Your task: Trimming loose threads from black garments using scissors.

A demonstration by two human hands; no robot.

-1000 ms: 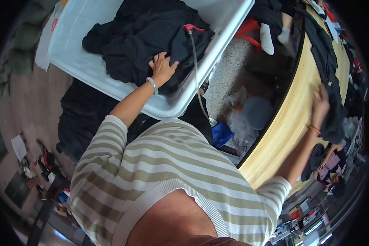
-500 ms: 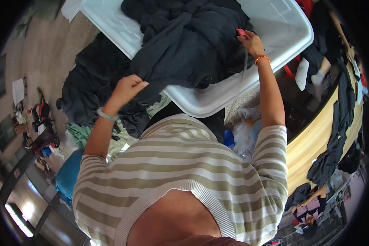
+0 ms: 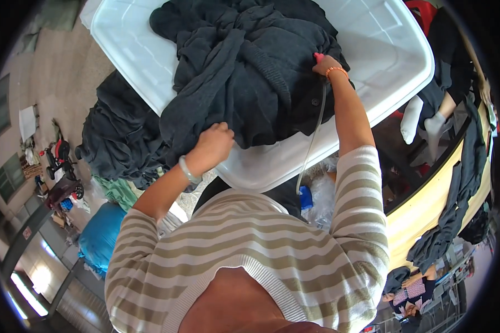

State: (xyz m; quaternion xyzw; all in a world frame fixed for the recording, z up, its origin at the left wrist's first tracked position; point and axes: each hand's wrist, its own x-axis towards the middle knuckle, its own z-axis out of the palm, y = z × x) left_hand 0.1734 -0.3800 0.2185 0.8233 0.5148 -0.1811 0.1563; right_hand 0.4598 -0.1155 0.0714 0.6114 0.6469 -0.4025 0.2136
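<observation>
A dark, almost black knit garment [image 3: 250, 72] with a ribbed band and a button lies bunched in a white plastic tub [image 3: 389, 33], spilling over the near rim. My left hand [image 3: 214, 145] is closed on its lower edge, above the tub's near corner. Farther off to the right, my right hand [image 3: 329, 64] grips a small red tool [image 3: 319, 57] against the cloth. A thin pale tube [image 3: 318, 130] hangs below that hand and runs down over the rim. The tool's far end is hidden, so I cannot tell its exact kind.
More dark clothes [image 3: 122, 133] are heaped left of the tub. A blue bag [image 3: 103, 230] and green cloth [image 3: 116, 191] sit nearer. On the right, a wooden table [image 3: 411, 227] carries dark garments, with a person's white-socked feet [image 3: 411, 119] beyond. Clear plastic [image 3: 319, 202] lies below.
My left hand has moved right and down along the garment. My right hand has come slightly nearer with the red tool. The tub sits lower in view, and the cloth has shifted, showing a ribbed band.
</observation>
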